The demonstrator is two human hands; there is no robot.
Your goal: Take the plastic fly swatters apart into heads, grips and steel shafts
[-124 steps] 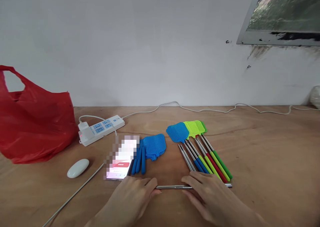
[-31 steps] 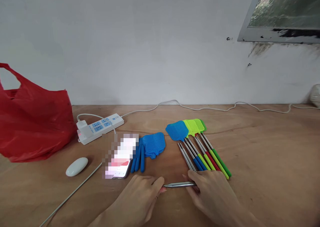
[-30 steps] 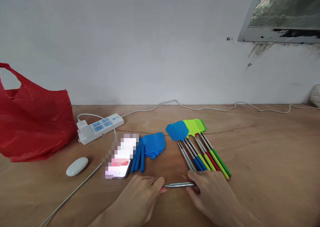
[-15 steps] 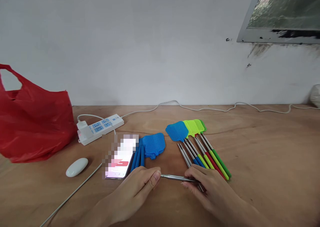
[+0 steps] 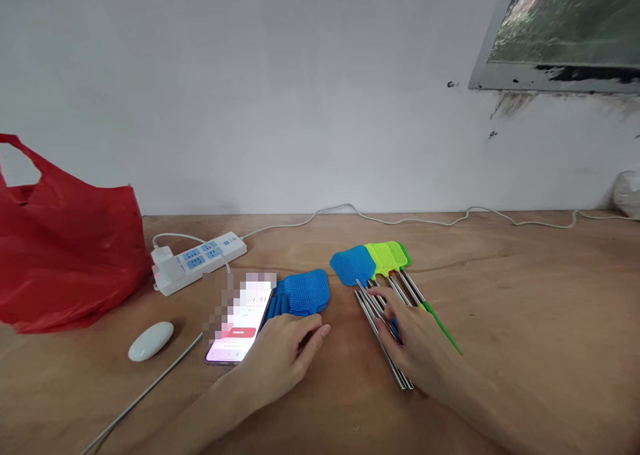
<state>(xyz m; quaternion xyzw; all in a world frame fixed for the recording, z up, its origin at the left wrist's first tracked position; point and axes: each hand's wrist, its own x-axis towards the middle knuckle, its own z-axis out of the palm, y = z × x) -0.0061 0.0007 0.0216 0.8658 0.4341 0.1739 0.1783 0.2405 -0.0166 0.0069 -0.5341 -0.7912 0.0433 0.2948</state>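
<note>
My right hand (image 5: 413, 331) is closed on a thin metal rod (image 5: 364, 288), its far end reaching past the fingers. The rod lies along other bare metal rods (image 5: 376, 331) on the table. Beside them are fly swatters with a blue head (image 5: 354, 265), a yellow-green head (image 5: 385, 258) and a green handle (image 5: 443, 325); my right hand hides some handles. Thumb and forefinger apart, my left hand (image 5: 287, 351) is empty. Just beyond it lie loose blue swatter heads (image 5: 307, 291) and blue handle tubes (image 5: 278, 303), partly covered by that hand.
A lit phone (image 5: 237, 328) lies left of the blue tubes. Farther left are a white mouse-shaped object (image 5: 151, 341), a power strip (image 5: 197, 261) with a cable, and a red plastic bag (image 5: 70, 248). A white cord (image 5: 400, 221) runs along the wall.
The metal rod, earlier held level between both hands, has left my left hand. My right hand has moved forward and turned it alongside the other rods. My left fingers have opened.
</note>
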